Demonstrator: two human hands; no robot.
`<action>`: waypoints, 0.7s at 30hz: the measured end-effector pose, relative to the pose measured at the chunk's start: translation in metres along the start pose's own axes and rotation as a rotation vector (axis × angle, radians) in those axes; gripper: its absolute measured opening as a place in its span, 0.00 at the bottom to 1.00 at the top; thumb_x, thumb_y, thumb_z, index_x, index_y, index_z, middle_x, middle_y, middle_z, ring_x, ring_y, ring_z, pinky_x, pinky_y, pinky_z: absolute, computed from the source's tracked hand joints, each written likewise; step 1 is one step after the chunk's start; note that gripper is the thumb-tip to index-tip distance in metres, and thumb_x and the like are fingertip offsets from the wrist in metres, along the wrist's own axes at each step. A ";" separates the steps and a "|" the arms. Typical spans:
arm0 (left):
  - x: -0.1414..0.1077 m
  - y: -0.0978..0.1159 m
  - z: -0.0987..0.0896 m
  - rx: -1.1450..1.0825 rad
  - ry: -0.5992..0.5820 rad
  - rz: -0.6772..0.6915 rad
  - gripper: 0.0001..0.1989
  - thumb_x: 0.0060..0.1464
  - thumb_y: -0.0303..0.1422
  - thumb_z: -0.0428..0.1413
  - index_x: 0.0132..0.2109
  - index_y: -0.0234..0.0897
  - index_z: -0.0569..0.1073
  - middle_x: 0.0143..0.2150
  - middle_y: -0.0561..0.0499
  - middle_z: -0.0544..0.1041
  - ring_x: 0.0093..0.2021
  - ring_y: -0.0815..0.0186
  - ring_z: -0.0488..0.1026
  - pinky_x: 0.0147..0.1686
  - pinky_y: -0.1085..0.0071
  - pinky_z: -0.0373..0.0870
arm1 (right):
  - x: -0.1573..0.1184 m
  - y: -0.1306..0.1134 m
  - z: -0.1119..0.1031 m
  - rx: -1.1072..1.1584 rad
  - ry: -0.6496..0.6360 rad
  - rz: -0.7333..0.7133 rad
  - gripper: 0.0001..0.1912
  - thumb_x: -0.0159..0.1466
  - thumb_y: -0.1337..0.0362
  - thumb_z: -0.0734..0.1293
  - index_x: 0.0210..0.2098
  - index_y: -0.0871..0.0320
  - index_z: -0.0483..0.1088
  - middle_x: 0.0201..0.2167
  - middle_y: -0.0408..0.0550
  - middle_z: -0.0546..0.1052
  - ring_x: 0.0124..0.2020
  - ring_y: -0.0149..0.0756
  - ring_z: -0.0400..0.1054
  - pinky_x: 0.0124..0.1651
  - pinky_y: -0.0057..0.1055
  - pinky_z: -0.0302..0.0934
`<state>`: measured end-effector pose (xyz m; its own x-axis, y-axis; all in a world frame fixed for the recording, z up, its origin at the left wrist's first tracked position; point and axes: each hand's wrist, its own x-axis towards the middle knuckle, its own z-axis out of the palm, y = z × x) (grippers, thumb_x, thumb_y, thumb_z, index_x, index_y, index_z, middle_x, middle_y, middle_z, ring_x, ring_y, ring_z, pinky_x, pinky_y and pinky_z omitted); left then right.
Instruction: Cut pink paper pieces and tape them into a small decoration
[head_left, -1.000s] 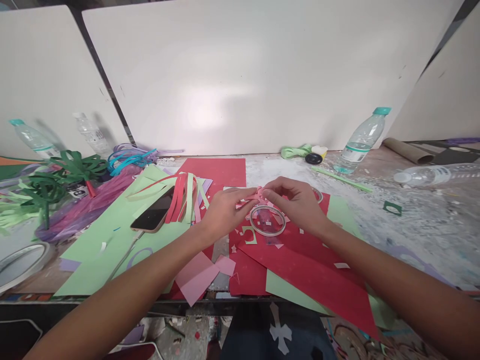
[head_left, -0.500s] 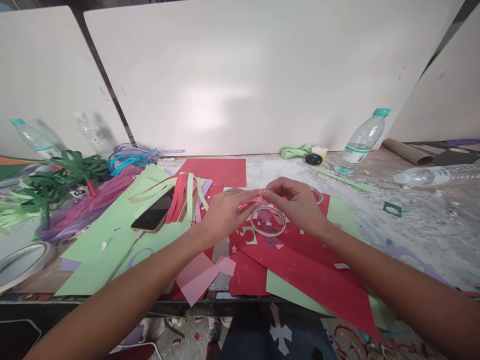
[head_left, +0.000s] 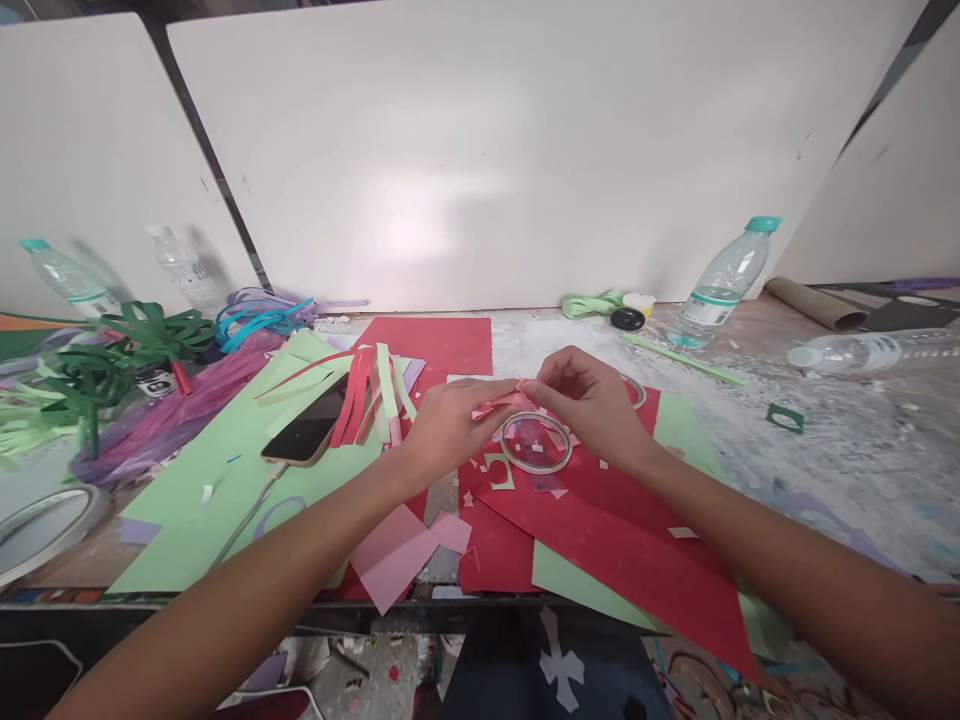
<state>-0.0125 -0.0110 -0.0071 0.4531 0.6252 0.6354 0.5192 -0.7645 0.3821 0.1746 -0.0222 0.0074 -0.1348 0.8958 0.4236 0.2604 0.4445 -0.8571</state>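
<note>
Pink paper (head_left: 510, 399) — pinched between both hands' fingers (head_left: 531, 386).

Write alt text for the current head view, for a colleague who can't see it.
Two bare hands, left and right, pinch a small piece of pink paper above a tape roll on red sheets. A phone lies on green paper to the left.
</note>
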 end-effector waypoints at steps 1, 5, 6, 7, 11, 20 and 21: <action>0.000 0.000 0.000 -0.019 0.003 0.012 0.14 0.59 0.40 0.51 0.48 0.42 0.75 0.42 0.50 0.80 0.39 0.65 0.77 0.36 0.71 0.71 | 0.000 0.000 0.000 0.013 -0.001 0.005 0.12 0.57 0.56 0.69 0.29 0.56 0.66 0.24 0.41 0.68 0.24 0.29 0.60 0.26 0.28 0.56; 0.002 0.002 -0.003 -0.078 -0.010 0.016 0.11 0.59 0.37 0.52 0.46 0.42 0.75 0.42 0.52 0.80 0.41 0.66 0.76 0.38 0.71 0.71 | 0.002 -0.002 -0.003 0.095 -0.096 0.060 0.12 0.57 0.55 0.70 0.34 0.56 0.69 0.30 0.45 0.72 0.29 0.31 0.65 0.29 0.29 0.60; 0.003 0.002 -0.004 -0.078 -0.019 0.008 0.11 0.59 0.36 0.52 0.45 0.41 0.75 0.42 0.52 0.80 0.41 0.66 0.76 0.39 0.71 0.71 | 0.003 -0.002 -0.004 0.121 -0.125 0.073 0.12 0.56 0.55 0.70 0.35 0.56 0.70 0.31 0.45 0.72 0.30 0.32 0.66 0.30 0.30 0.60; 0.003 0.002 -0.005 -0.073 -0.031 0.001 0.10 0.58 0.36 0.53 0.45 0.41 0.75 0.43 0.52 0.80 0.41 0.66 0.76 0.39 0.71 0.71 | 0.004 -0.002 -0.005 0.138 -0.151 0.084 0.12 0.56 0.55 0.70 0.35 0.56 0.70 0.31 0.45 0.73 0.31 0.33 0.66 0.31 0.30 0.61; 0.003 0.000 -0.006 -0.036 -0.089 -0.001 0.09 0.58 0.33 0.52 0.44 0.41 0.74 0.43 0.51 0.79 0.42 0.65 0.75 0.40 0.69 0.71 | 0.004 -0.004 -0.007 0.152 -0.239 0.122 0.11 0.58 0.55 0.68 0.32 0.56 0.71 0.27 0.44 0.72 0.29 0.33 0.67 0.31 0.31 0.62; 0.005 -0.003 -0.007 -0.039 -0.103 0.053 0.08 0.57 0.32 0.53 0.43 0.40 0.74 0.42 0.51 0.79 0.45 0.65 0.73 0.44 0.67 0.70 | 0.004 -0.004 -0.007 0.084 -0.239 0.092 0.10 0.58 0.55 0.67 0.31 0.56 0.71 0.27 0.45 0.73 0.28 0.33 0.67 0.29 0.30 0.61; 0.006 -0.003 -0.007 -0.039 -0.103 0.048 0.08 0.57 0.31 0.54 0.44 0.40 0.74 0.43 0.51 0.79 0.45 0.65 0.73 0.45 0.67 0.70 | 0.004 -0.004 -0.007 0.070 -0.235 0.089 0.11 0.58 0.55 0.67 0.31 0.57 0.71 0.27 0.45 0.73 0.28 0.32 0.67 0.29 0.30 0.60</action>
<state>-0.0167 -0.0066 0.0004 0.5497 0.5988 0.5825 0.4675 -0.7984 0.3795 0.1794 -0.0204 0.0146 -0.3345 0.9020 0.2730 0.2152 0.3551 -0.9097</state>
